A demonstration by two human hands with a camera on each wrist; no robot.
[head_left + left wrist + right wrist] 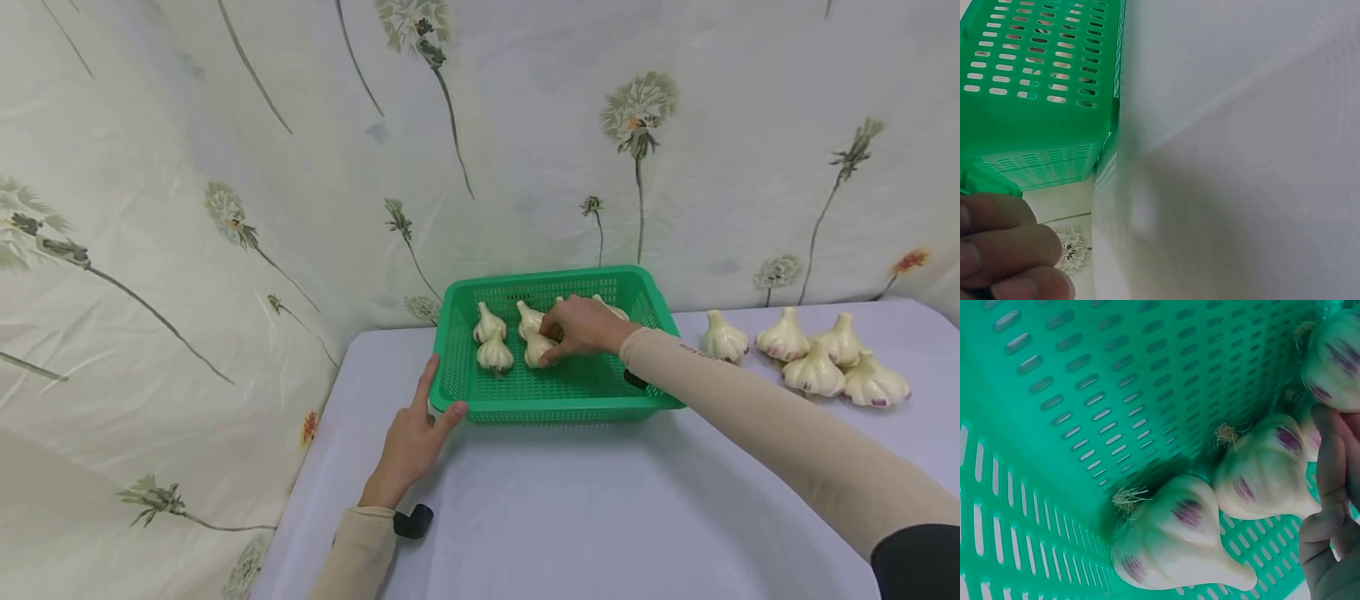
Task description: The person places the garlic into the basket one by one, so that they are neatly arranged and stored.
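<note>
A green basket [555,406] holds several white garlic bulbs. Inside it, my right hand [583,325] pinches a bulb [537,348] between thumb and fingers. The right wrist view has the fingers [1330,469] against a purple-streaked bulb [1338,359], with another bulb [1175,534] lying near the basket wall [1054,444]. My left hand [411,437] is at the basket's front left corner, index finger and thumb extended and spread around it. The left wrist view shows its other fingers [1013,250] bent below the basket's wall [1029,128]; their contact with it is unclear.
Several more garlic bulbs [813,371] lie on the white table [540,517] to the right of the basket, beyond the right sleeve. A curtain [525,183] with a dandelion print hangs behind the table and along its left side.
</note>
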